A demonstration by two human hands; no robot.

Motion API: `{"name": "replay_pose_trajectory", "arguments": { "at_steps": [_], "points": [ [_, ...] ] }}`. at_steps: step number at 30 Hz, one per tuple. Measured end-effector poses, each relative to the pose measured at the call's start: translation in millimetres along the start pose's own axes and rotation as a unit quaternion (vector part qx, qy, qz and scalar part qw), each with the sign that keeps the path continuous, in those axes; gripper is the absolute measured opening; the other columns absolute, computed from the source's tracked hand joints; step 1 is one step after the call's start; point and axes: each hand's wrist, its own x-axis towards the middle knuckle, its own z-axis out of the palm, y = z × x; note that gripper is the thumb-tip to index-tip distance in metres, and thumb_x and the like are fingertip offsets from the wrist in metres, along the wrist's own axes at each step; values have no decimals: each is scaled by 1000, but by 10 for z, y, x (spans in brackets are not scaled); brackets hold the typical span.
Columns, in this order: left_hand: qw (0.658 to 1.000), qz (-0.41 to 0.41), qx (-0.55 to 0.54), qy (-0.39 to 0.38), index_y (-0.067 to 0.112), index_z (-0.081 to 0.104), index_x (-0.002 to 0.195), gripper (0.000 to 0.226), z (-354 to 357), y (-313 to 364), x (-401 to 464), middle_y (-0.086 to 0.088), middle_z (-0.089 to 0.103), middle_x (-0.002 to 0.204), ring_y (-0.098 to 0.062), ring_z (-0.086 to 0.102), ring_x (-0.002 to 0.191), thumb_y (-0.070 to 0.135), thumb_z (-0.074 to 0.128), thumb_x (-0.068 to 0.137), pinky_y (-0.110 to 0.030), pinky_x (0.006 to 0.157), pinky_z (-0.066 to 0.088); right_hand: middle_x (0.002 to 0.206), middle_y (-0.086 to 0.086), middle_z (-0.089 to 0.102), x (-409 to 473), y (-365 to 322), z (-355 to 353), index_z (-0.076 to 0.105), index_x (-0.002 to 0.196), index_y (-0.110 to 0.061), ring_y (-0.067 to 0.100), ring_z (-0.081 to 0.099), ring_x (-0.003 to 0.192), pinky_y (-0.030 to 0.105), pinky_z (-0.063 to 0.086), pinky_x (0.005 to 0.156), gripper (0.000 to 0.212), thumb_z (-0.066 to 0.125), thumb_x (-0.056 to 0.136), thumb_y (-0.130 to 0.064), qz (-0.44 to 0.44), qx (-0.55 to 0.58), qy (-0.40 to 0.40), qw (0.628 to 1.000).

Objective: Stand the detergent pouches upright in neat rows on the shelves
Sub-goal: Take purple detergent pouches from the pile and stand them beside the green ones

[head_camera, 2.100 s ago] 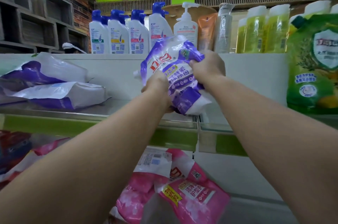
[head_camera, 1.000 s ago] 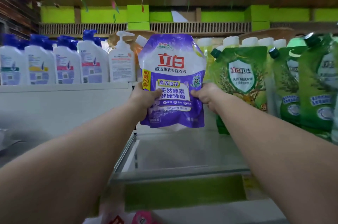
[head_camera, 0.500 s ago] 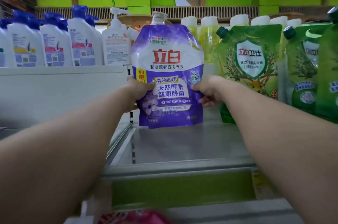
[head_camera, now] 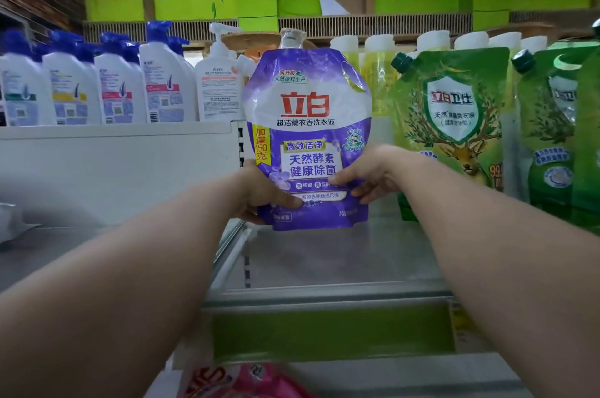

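Note:
A purple detergent pouch (head_camera: 308,125) with red lettering stands upright on the metal shelf (head_camera: 341,261), its base touching the shelf surface. My left hand (head_camera: 259,193) grips its lower left edge and my right hand (head_camera: 373,173) grips its lower right edge. Green detergent pouches (head_camera: 454,125) stand upright in a row just to the right, the nearest one close beside the purple pouch. Pink pouches (head_camera: 240,378) lie on the shelf below at the bottom edge.
White shampoo bottles with blue caps (head_camera: 120,86) and a pump bottle (head_camera: 217,82) line the far side behind a white divider (head_camera: 117,167). Yellow bottles (head_camera: 376,73) stand behind the pouches. Bare shelf surface lies in front of the purple pouch. A white pouch edge (head_camera: 9,219) shows far left.
I turned the purple pouch upright, carried it to the right beside the green pouches and lowered it onto the shelf; both hands still hold it.

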Motion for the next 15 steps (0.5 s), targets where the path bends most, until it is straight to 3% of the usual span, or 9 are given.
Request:
{"name": "replay_pose_trajectory", "arguments": {
  "at_steps": [4, 8, 11, 15],
  "points": [
    [999, 13, 10, 41, 13, 32, 129, 90, 56, 39, 7, -7, 53, 127, -29, 59, 108, 18, 89, 60, -43, 80, 56, 98, 10, 61, -20, 0, -15, 56, 111, -6, 15, 53, 60, 35, 53, 59, 43, 78, 75, -13, -30, 20, 39, 999],
    [998, 15, 31, 48, 12, 29, 130, 91, 65, 56, 2, -8, 51, 128, -28, 57, 111, 18, 89, 61, -45, 92, 53, 91, 11, 62, -37, 9, -19, 58, 110, -4, 15, 54, 62, 35, 53, 59, 41, 78, 76, -11, -35, 21, 50, 998],
    [998, 15, 45, 40, 12, 29, 131, 91, 37, 46, -31, -8, 51, 128, -28, 56, 112, 21, 88, 62, -47, 90, 53, 78, 6, 57, -61, 5, -5, 56, 102, -7, 14, 51, 60, 33, 52, 59, 32, 76, 78, -12, -29, 14, 44, 999],
    [999, -1, 42, 26, 11, 31, 131, 89, 8, 22, -99, -9, 54, 126, -28, 60, 103, 26, 87, 64, -40, 78, 55, 76, 5, 55, -89, 0, 9, 54, 95, -9, 14, 50, 60, 33, 51, 58, 25, 74, 81, -15, -25, 2, 50, 998]
  ]
}}
